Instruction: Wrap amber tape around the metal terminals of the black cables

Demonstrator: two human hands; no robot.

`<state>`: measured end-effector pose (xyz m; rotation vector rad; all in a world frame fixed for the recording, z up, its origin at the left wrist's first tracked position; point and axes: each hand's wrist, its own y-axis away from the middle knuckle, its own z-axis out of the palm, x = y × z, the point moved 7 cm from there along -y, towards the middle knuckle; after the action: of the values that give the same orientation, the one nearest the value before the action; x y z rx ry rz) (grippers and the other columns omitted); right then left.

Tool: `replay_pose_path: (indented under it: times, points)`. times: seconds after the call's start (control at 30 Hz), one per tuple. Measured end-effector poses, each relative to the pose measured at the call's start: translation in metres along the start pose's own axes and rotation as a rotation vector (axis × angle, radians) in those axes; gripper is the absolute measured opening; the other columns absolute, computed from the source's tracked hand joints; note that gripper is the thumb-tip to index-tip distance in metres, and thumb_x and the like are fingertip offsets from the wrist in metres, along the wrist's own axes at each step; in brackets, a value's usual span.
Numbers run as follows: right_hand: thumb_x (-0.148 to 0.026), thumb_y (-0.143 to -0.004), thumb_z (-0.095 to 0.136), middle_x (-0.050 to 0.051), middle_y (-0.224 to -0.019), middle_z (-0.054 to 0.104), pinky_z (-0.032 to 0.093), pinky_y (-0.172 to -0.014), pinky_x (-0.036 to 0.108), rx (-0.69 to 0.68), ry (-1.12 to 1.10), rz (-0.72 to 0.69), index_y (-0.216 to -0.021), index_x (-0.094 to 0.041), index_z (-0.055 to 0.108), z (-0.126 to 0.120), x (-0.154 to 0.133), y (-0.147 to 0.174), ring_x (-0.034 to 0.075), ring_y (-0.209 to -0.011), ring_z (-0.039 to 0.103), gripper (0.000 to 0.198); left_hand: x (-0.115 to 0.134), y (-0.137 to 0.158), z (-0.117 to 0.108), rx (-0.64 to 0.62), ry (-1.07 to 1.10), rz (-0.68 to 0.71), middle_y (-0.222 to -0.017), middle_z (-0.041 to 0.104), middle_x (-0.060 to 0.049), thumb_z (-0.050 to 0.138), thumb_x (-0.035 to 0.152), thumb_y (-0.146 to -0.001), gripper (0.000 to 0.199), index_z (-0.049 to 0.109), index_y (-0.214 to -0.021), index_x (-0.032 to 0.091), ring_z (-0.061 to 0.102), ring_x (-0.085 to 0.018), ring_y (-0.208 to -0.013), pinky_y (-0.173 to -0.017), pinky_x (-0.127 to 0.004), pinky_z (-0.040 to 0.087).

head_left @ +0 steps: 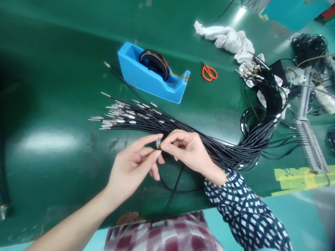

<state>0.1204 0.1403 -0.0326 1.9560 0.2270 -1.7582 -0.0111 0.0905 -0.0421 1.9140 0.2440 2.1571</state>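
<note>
Between my two hands sits a small silvery connector (158, 142), with an amber strip at its lower edge that looks like tape. My left hand (137, 157) pinches it between thumb and index finger. The thumb and index finger of my right hand (184, 144) close on its right side, at the amber part. A black cable (174, 191) loops below my hands; where it joins the connector is hidden by my fingers. Just beyond my hands lies a thick bundle of black cables (183, 127), their silvery ends pointing left.
Behind the bundle stands a blue tape dispenser (154, 85) holding a roll of amber tape (155, 64). Orange-handled scissors (208, 72) lie to its right. Farther right are a crumpled white cloth (230, 40), more cable ends, and a grey metal rail (310, 146) near yellow tape (295, 179).
</note>
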Motion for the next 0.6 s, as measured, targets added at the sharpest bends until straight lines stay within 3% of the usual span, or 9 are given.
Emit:
replay_pose_path:
  times: [0.6]
  points:
    - [-0.035,-0.081,0.071,0.003,-0.078,0.064,0.037,-0.043,0.02,-0.012,0.029,-0.001,-0.08,-0.013,0.069,-0.0013,0.0016,-0.0018,0.005,-0.049,0.047,0.022,-0.001,0.0039,-0.0039,0.012,-0.074,0.015,-0.066,0.069,0.005,0.064,0.021,-0.088,0.035,0.064,-0.123,0.027,0.063,-0.01,-0.043,-0.045,-0.021,0.054]
